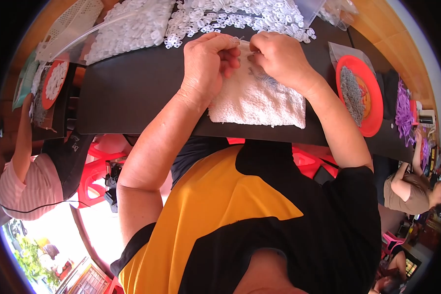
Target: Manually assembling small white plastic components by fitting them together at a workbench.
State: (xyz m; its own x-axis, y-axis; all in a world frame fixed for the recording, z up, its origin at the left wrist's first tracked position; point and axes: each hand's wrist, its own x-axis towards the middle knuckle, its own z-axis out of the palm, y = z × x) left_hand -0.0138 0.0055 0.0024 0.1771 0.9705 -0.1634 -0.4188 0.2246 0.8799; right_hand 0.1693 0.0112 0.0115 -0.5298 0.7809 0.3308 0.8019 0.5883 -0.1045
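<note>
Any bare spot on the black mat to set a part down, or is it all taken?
Free: the black mat left of the white towel, below the pile of white plastic rings. A narrower strip lies between towel and red plate. Crowded: the far edge under the rings, and the towel, where left hand and right hand work.

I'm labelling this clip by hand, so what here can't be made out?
Head view only:
- The tiny piece between the left hand and right hand: too small, fingers cover it.
- Grey bits on the white towel: blurred.
- Grey heap on the red plate: too fine.
- White ring pile: cut by the top edge.
</note>
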